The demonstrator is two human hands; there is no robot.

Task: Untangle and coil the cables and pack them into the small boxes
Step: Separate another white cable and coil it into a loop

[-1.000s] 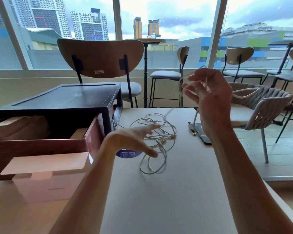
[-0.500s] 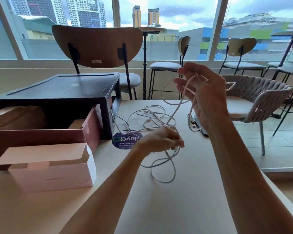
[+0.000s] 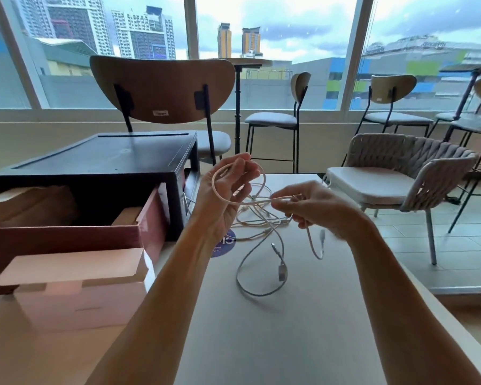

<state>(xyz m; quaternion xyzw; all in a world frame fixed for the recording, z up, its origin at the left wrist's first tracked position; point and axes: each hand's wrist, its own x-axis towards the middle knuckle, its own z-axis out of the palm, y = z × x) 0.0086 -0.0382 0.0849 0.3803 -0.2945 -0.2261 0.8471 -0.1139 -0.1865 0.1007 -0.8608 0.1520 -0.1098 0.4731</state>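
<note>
A tangle of thin white cables lies on the table, with a loose loop trailing toward me and a plug end on it. My left hand is raised above the tangle, its fingers pinched on a curved loop of white cable. My right hand holds the same cable a little to the right, and a short end with a connector hangs below it. A small pink box with its flap open stands at the left.
A dark red box holding brown packages sits under a black stand at the left. A round blue sticker lies by my left wrist. Chairs stand beyond the table, with a woven chair at its right edge.
My left hand rose from the tangle and took a loop of cable. My right hand came down and left to meet it, drawing the cable between both hands.
</note>
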